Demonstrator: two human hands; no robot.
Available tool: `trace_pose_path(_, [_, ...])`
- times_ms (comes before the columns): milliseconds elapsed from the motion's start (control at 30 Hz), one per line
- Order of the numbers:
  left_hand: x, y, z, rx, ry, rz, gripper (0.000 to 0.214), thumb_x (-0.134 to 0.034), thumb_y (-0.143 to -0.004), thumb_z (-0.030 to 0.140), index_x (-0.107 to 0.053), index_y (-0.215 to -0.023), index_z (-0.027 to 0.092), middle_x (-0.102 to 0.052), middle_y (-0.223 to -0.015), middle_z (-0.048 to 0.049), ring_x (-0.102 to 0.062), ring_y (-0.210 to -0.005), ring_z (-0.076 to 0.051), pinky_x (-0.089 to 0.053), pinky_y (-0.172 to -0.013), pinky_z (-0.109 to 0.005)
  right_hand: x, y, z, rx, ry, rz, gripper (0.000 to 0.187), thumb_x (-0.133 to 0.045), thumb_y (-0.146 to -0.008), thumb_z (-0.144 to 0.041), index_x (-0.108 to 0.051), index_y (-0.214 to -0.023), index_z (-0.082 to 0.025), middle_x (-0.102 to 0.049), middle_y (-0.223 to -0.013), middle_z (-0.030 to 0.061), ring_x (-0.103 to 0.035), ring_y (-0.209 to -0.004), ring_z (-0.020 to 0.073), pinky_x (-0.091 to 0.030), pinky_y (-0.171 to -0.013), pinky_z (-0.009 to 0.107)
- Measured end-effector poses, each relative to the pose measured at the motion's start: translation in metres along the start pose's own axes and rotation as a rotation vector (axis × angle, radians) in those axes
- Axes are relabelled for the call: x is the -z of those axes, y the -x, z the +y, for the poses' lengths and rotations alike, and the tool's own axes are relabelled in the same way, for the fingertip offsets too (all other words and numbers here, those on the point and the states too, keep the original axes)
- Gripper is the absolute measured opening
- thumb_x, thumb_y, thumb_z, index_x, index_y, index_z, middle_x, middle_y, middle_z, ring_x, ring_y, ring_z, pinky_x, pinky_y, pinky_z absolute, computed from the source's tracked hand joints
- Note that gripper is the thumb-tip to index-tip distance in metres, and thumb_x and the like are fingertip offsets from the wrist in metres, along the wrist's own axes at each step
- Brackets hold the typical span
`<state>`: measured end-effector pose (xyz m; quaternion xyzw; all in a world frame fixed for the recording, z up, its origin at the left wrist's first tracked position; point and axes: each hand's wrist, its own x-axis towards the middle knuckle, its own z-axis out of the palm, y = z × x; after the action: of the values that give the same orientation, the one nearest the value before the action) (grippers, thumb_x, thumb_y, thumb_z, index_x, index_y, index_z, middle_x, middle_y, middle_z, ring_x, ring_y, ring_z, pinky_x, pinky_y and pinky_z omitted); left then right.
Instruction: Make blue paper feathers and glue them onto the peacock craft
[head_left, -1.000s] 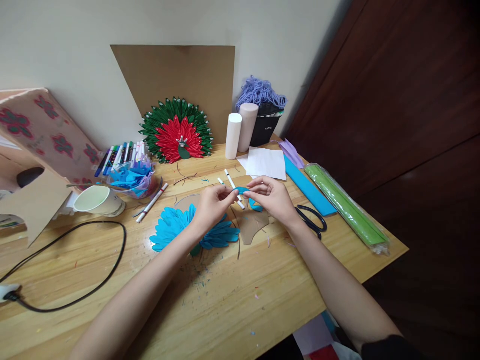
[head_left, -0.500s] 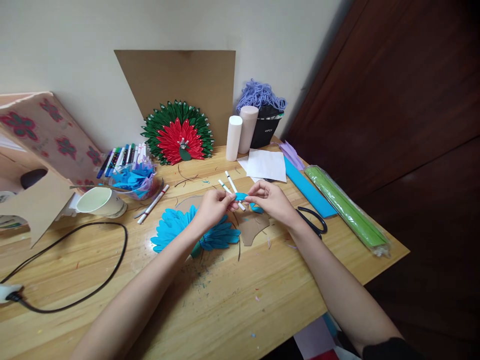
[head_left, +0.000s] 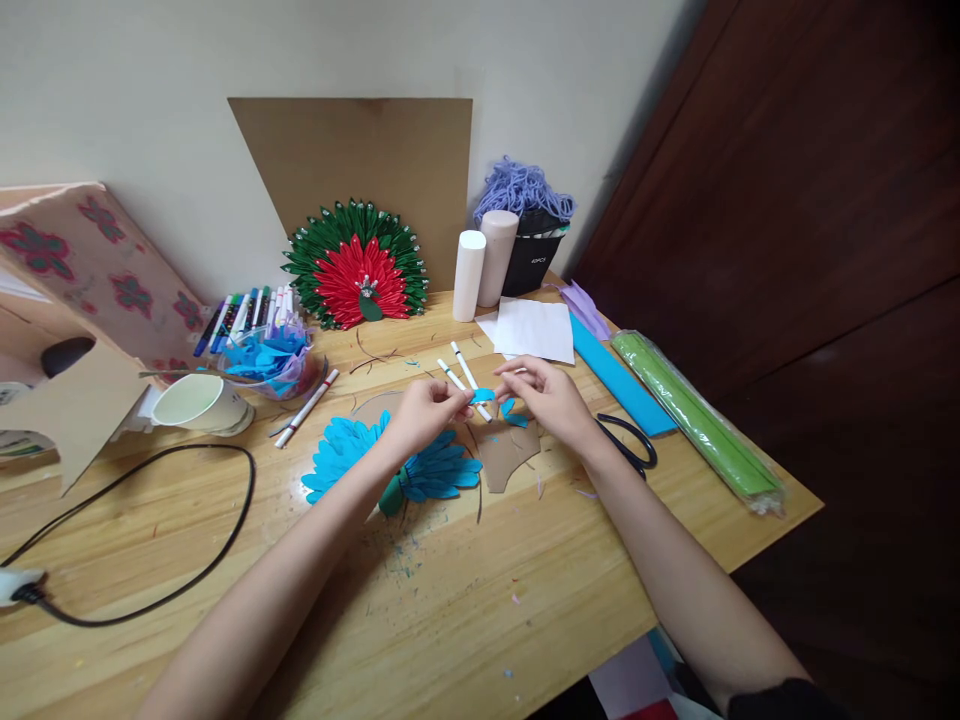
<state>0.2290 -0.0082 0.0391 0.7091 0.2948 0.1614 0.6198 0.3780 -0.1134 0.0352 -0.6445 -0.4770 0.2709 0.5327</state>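
A small blue crepe-paper petal (head_left: 482,396) is pinched at its left end by my left hand (head_left: 426,412). My right hand (head_left: 551,402) hovers at the petal's other end, thumb and fingers slightly apart. Beneath that hand lie more loose blue petals (head_left: 514,414) beside a cardboard scrap (head_left: 508,458). Partly covered by my left forearm, a fan of blue paper petals (head_left: 341,462) with a green piece (head_left: 391,495) at its base rests on the table. Two white markers (head_left: 463,365) lie just behind the held petal.
A finished red and green paper fan (head_left: 367,270) leans on cardboard (head_left: 352,150) at the back. Scissors (head_left: 630,443), a blue paper strip (head_left: 619,375) and a green roll (head_left: 694,420) lie right. Left are a bowl of blue scraps (head_left: 274,365), a paper cup (head_left: 199,405) and a black cable (head_left: 247,500).
My right fingers have loosened and parted from the petal's right end, while my left hand keeps its pinch. Both hands stay in nearly the same place.
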Motion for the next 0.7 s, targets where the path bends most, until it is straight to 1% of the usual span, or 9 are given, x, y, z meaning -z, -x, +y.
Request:
trace_pose_path(67, [0.0,0.001,0.003,0.064,0.048,0.012,0.031,-0.067,-0.064,0.041,-0.059,-0.056,0.012,-0.06,-0.055,-0.0013,-0.049,-0.049,-0.008,-0.039,-0.051,-0.02,0.002,0.001,-0.002,0.198,0.125,0.05,0.019,-0.052,-0.083,-0.031,-0.061,-0.096,-0.021,-0.067,-0.09,0.0052,-0.064,-0.083,0.0177,-0.049,-0.078,0.035])
trace_pose_path(133, [0.0,0.001,0.006,0.117,0.091,-0.004,0.032,-0.067,-0.063,0.042,-0.06,-0.056,0.012,-0.061,-0.055,-0.0013,-0.048,-0.048,-0.007,-0.039,-0.05,-0.02,0.003,0.001,-0.003,0.411,0.281,0.041,0.018,-0.058,-0.079,-0.029,-0.065,-0.095,-0.023,-0.064,-0.101,0.0059,-0.06,-0.093,0.0196,-0.046,-0.085,0.036])
trace_pose_path(200, [0.001,0.003,0.008,0.174,0.133,-0.038,0.033,-0.068,-0.063,0.043,-0.061,-0.057,0.011,-0.061,-0.056,-0.0016,-0.049,-0.049,-0.007,-0.039,-0.051,-0.02,0.004,0.002,-0.003,0.571,0.404,0.01,0.015,-0.062,-0.077,-0.026,-0.067,-0.091,-0.024,-0.064,-0.1,0.0062,-0.058,-0.095,0.0202,-0.046,-0.084,0.037])
trace_pose_path(300, [0.002,0.004,0.01,0.251,0.187,-0.088,0.033,-0.07,-0.061,0.044,-0.063,-0.061,0.012,-0.063,-0.061,-0.002,-0.051,-0.052,-0.007,-0.04,-0.053,-0.019,0.003,0.001,-0.001,0.688,0.469,-0.016,0.012,-0.06,-0.078,-0.021,-0.067,-0.087,-0.024,-0.065,-0.093,0.006,-0.058,-0.087,0.0183,-0.048,-0.076,0.035])
trace_pose_path(400, [0.003,0.005,0.012,0.267,0.208,-0.128,0.036,-0.066,-0.065,0.046,-0.064,-0.067,0.01,-0.064,-0.066,-0.0043,-0.054,-0.057,-0.008,-0.043,-0.058,-0.02,0.001,0.002,-0.002,0.71,0.459,-0.004,0.01,-0.059,-0.078,-0.018,-0.067,-0.084,-0.021,-0.065,-0.087,0.006,-0.058,-0.083,0.0171,-0.047,-0.075,0.034])
trace_pose_path(467, [0.002,0.005,0.013,0.233,0.229,-0.103,0.04,-0.06,-0.071,0.048,-0.064,-0.075,0.009,-0.066,-0.07,-0.0066,-0.057,-0.061,-0.009,-0.044,-0.062,-0.022,-0.001,0.002,-0.004,0.672,0.432,0.038,0.008,-0.06,-0.077,-0.017,-0.065,-0.082,-0.02,-0.065,-0.085,0.006,-0.058,-0.082,0.0171,-0.047,-0.075,0.033])
trace_pose_path(567, [-0.001,0.005,0.013,0.102,0.213,-0.077,0.038,-0.059,-0.073,0.046,-0.063,-0.085,0.01,-0.067,-0.08,-0.0073,-0.06,-0.071,-0.012,-0.045,-0.07,-0.024,-0.003,0.003,-0.007,0.561,0.367,0.079,0.005,-0.059,-0.077,-0.018,-0.063,-0.079,-0.019,-0.064,-0.082,0.0048,-0.058,-0.081,0.0171,-0.046,-0.076,0.033])
trace_pose_path(633, [-0.002,0.006,0.012,0.005,0.15,-0.109,0.033,-0.063,-0.071,0.042,-0.064,-0.083,0.01,-0.067,-0.081,-0.0061,-0.06,-0.076,-0.013,-0.044,-0.073,-0.024,-0.004,0.003,-0.008,0.486,0.326,0.072,0.004,-0.058,-0.077,-0.018,-0.062,-0.077,-0.019,-0.064,-0.08,0.004,-0.058,-0.08,0.017,-0.046,-0.076,0.033])
trace_pose_path(700, [-0.002,0.007,0.009,-0.049,0.095,-0.115,0.029,-0.064,-0.07,0.038,-0.064,-0.077,0.011,-0.067,-0.078,-0.0052,-0.06,-0.076,-0.014,-0.044,-0.073,-0.024,-0.004,0.004,-0.007,0.433,0.305,0.053,0.004,-0.058,-0.076,-0.018,-0.062,-0.076,-0.019,-0.063,-0.079,0.0035,-0.058,-0.08,0.0171,-0.046,-0.075,0.032])
